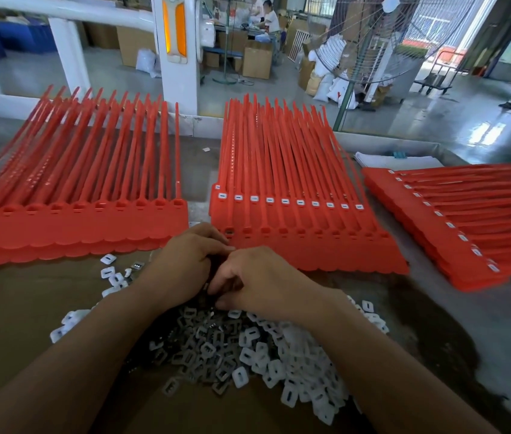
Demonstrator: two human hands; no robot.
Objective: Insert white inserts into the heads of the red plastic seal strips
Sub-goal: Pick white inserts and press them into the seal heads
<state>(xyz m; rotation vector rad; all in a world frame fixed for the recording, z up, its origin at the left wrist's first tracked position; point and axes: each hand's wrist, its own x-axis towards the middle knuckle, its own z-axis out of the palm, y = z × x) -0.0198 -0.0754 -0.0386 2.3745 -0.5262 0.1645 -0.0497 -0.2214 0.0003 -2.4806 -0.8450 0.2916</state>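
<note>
The left hand (185, 264) and right hand (258, 285) are being held together, fingers curled, over the near pile of white inserts (279, 352); whatever is being gripped cannot be told. The red seal strips (310, 249) are being kept stacked just beyond.

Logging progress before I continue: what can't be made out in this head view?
Head view:
What the left hand and right hand hold: their own backs hide it.
Right stack of seal strips: blurred and cut off by the right edge.
Left stack: cut off by the left edge.
</note>
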